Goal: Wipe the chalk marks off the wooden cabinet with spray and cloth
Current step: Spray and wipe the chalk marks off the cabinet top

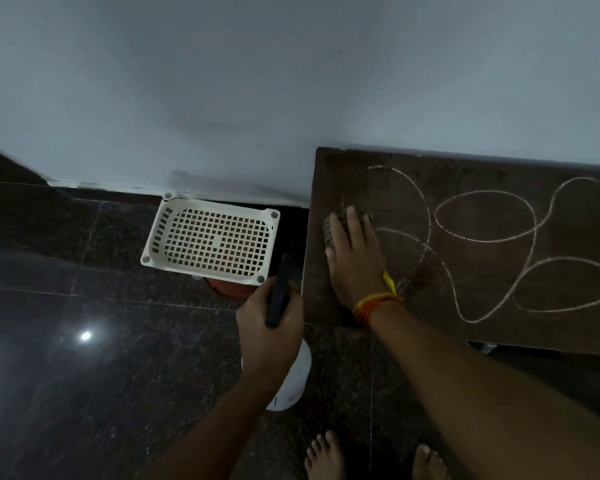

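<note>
The wooden cabinet (482, 271) fills the right middle of the frame, its top a dark brown, flat, slightly mottled slab with a square near-left corner. Chalk marks (485, 220) run across it as one thin pale line, looping into three closed ovals toward the right and a larger curl at the left end. The right hand (352, 258) lies flat on that left end, fingers straight and spread, pressing down on a cloth (329, 230); only a ribbed, greyish edge of the cloth shows past the fingers. A band of orange and yellow thread (378, 303) wraps the wrist.

Just left of the cabinet's edge, at centre frame, the left hand (269, 327) curls round one spray bottle (291, 386), whose white rounded plastic body shows below the fist and whose black head (279, 292) sticks up above it.

Upper left of that sits one white plastic basket (212, 233), rectangular with a square-grid mesh bottom and four round corner sockets, resting over something red (229, 289). The floor (84, 341) is glossy, dark speckled stone tile; the wall (257, 81) is smooth and pale. Two bare feet (326, 459) show at the bottom edge.
</note>
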Demonstrator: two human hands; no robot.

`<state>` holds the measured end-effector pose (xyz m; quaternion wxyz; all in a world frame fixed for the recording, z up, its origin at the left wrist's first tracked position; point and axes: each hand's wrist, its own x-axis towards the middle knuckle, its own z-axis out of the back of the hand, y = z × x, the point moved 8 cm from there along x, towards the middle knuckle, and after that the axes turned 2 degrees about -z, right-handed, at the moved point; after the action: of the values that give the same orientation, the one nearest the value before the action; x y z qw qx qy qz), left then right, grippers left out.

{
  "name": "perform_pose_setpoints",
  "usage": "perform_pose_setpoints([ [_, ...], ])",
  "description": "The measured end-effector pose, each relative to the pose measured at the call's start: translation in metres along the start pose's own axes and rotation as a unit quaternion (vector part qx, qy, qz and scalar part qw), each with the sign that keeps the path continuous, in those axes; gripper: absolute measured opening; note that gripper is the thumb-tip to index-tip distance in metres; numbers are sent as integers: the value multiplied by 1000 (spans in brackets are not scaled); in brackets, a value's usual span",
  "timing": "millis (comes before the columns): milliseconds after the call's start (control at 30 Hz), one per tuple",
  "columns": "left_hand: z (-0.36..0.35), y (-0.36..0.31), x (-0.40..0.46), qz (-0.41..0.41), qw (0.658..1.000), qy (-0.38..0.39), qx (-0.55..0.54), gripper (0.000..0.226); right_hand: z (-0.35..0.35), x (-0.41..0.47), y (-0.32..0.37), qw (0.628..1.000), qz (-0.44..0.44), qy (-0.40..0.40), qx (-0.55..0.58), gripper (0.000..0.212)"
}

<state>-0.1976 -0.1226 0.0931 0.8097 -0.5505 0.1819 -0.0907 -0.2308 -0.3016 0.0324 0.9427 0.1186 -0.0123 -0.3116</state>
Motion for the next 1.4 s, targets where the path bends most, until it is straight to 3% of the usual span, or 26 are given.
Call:
perform_pose_setpoints([
  [200, 5, -12, 13, 16, 1000, -8, 1, 14, 12, -42, 9, 998, 22, -50, 11, 51],
  [333, 5, -12, 20, 34, 999, -19, 1, 13, -1, -90, 16, 999, 23, -6, 29, 55],
  [467, 4, -13, 22, 41, 999, -20, 3, 11, -13, -40, 19, 999, 47, 27, 6, 57],
  [600, 1, -17, 24, 50, 999, -8, 4, 12, -9, 20, 12, 1000, -8, 26, -2, 51],
  [733, -3, -25, 30, 64, 998, -10, 14, 18, -16, -30, 23, 995, 48, 87, -8, 63],
  [800, -7, -30, 35, 73, 997, -21, 16, 18, -5, -73, 25, 996, 28, 89, 0, 81],
  [900, -7, -32, 42, 72, 997, -33, 25, 14, 8, -85, 29, 997, 19, 68, 35, 88],
  [1000, -8, -32, 47, 72, 996, -35, 34, 13, 6, -39, 28, 998, 42, 40, 27, 71],
  [1100, -8, -27, 51, 75, 996, -33, 39, 12, 2, -3, 22, 999, 6, 31, 32, 58],
  [1300, -9, -17, 58, 74, 996, -4, 51, 14, 4, -65, 32, 999, -17, 39, 21, 81],
  [1400, -7, -15, 62, 68, 996, 9, 62, 15, 4, -74, 32, 1000, -24, 5, 4, 78],
])
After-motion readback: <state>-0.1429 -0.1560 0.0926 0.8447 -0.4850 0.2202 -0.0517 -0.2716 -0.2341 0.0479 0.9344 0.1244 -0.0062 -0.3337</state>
